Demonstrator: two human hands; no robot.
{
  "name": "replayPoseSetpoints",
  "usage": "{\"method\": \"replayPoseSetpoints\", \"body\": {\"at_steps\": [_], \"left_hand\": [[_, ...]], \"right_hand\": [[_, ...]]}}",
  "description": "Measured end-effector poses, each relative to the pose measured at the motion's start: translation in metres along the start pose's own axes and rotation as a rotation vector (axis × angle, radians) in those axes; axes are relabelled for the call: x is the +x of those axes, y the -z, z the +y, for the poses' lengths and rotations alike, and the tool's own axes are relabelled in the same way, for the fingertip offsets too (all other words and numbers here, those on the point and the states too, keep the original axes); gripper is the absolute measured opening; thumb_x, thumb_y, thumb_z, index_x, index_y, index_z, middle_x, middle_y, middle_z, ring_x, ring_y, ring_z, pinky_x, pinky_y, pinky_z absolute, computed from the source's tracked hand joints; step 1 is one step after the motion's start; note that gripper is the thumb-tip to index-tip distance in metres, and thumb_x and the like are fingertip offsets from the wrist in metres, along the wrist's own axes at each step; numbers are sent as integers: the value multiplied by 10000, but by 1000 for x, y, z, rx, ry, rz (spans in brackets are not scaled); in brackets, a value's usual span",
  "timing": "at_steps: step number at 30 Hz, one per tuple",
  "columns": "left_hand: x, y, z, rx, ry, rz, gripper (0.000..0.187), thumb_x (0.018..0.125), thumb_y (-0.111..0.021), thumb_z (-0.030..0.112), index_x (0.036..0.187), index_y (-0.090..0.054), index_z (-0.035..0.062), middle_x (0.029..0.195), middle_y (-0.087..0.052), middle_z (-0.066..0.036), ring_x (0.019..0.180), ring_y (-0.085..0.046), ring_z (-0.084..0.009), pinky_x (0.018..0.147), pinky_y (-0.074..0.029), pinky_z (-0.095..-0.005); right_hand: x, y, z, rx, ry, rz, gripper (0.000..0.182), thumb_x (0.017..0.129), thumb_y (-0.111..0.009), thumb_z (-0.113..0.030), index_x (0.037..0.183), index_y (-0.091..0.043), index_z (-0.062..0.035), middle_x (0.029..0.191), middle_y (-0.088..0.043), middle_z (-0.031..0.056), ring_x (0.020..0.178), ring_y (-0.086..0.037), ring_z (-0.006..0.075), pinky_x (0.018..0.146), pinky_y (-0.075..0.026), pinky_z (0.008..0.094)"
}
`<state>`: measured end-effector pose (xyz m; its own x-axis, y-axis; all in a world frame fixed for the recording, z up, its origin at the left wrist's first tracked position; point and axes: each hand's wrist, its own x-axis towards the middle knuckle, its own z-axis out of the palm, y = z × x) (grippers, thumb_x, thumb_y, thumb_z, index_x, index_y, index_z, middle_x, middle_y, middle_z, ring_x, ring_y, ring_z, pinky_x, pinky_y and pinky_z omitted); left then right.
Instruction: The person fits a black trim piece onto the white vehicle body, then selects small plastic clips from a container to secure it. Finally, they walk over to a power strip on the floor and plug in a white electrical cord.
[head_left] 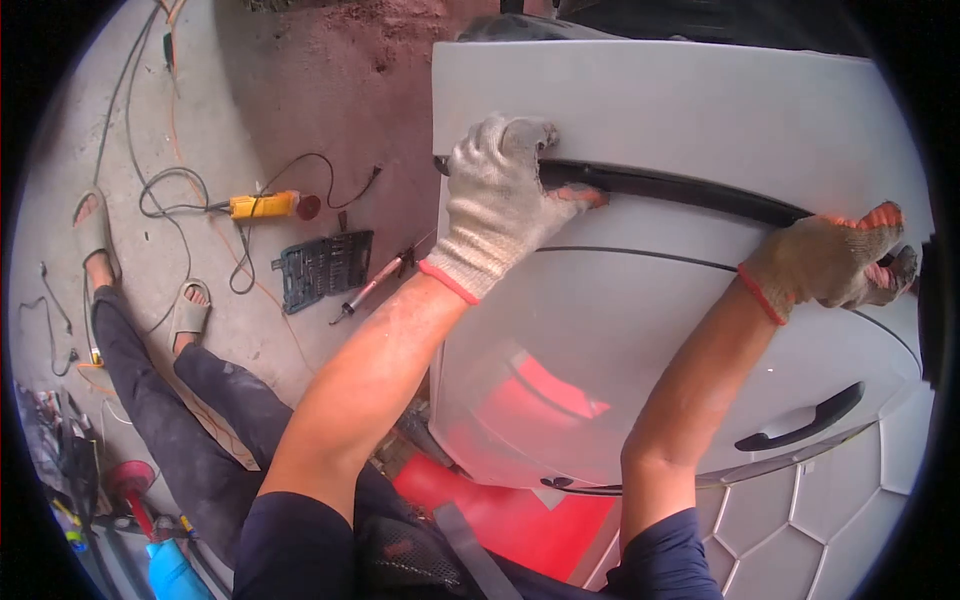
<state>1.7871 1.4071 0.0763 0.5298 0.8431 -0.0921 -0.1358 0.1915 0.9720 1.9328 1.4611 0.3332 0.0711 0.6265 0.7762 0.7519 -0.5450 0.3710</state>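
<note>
A long, dark trim strip runs across the light grey car body panel. My left hand, in a knitted work glove, is closed on the strip near its left end, fingers above and thumb below. Farther right, my gloved right hand lies over the strip's right part with its fingers curled; what is inside them is hidden. A dark door handle sits on the panel below my right hand.
On the floor to the left lie a yellow power tool with its cord, an open bit set case and a caulking gun. Another person's legs stretch along there. A red sheet lies below the panel.
</note>
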Motion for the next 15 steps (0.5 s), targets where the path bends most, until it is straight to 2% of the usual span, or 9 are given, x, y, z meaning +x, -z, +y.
{"method": "replayPoseSetpoints", "body": {"at_steps": [3, 5, 6, 8, 9, 11, 12, 14, 15], "left_hand": [[3, 3, 3, -49, 80, -50, 679, 549, -974, 384, 1031, -579, 112, 962, -598, -79, 893, -616, -312, 783, -499, -476], [0, 2, 4, -24, 73, -41, 674, 553, -974, 374, 1029, -578, 109, 952, -601, -79, 896, -615, -317, 780, -497, -477], [1, 1, 4, -9, 61, -23, 668, 556, -975, 364, 1027, -577, 105, 942, -604, -80, 898, -614, -321, 777, -495, -478], [3, -1, 3, -38, 41, -25, 665, 561, -974, 359, 1028, -576, 102, 935, -605, -84, 897, -615, -324, 777, -494, -478], [3, 1, 2, -68, 33, -26, 663, 565, -973, 353, 1030, -575, 98, 928, -607, -88, 897, -616, -327, 777, -492, -479], [5, 2, 1, -63, 46, -78, 664, 565, -973, 354, 1032, -581, 90, 938, -613, -99, 897, -623, -335, 780, -499, -479], [6, 5, 1, -56, 64, -122, 666, 565, -974, 355, 1034, -587, 82, 948, -620, -110, 897, -631, -343, 783, -507, -479], [10, 9, 2, -28, 69, -129, 662, 565, -983, 319, 1031, -586, 67, 949, -608, -117, 856, -632, -335, 752, -519, -457], [11, 10, 5, -6, 79, -135, 658, 565, -993, 284, 1027, -585, 53, 951, -596, -125, 816, -634, -327, 722, -531, -436]], "right_hand": [[-3, 1, 8, -97, 141, 18, 415, 933, -749, -176, 1302, -589, -69, 1350, -541, 150, 1177, -592, 259, 923, -573, 342], [-4, 7, 6, -436, 310, -72, 410, 943, -731, -142, 1313, -582, -51, 1354, -519, 159, 1176, -589, 251, 948, -563, 327], [-4, 6, 6, -436, 306, -69, 410, 943, -731, -142, 1313, -582, -51, 1354, -519, 159, 1176, -589, 251, 948, -563, 327], [-6, 4, 9, 168, -41, 15, 436, 938, -739, -144, 1327, -576, -34, 1339, -513, 179, 1190, -583, 264, 946, -566, 325], [-6, 4, 12, 166, -46, 16, 436, 938, -739, -144, 1327, -576, -34, 1339, -513, 179, 1190, -583, 264, 946, -566, 325], [-5, 7, 19, -190, 190, -22, 470, 935, -745, -133, 1350, -555, -22, 1282, -538, 193, 1175, -583, 288, 933, -564, 355], [-6, 7, 17, -186, 186, -22, 470, 935, -745, -133, 1350, -555, -22, 1282, -538, 193, 1175, -583, 288, 933, -564, 355], [-7, 9, 6, -491, 520, -59, 472, 938, -728, -90, 1365, -541, -15, 1282, -537, 234, 1184, -572, 356, 959, -548, 427], [-10, 11, 0, -497, 517, -59, 472, 938, -728, -90, 1365, -541, -15, 1282, -537, 234, 1184, -572, 356, 959, -548, 427]]}}
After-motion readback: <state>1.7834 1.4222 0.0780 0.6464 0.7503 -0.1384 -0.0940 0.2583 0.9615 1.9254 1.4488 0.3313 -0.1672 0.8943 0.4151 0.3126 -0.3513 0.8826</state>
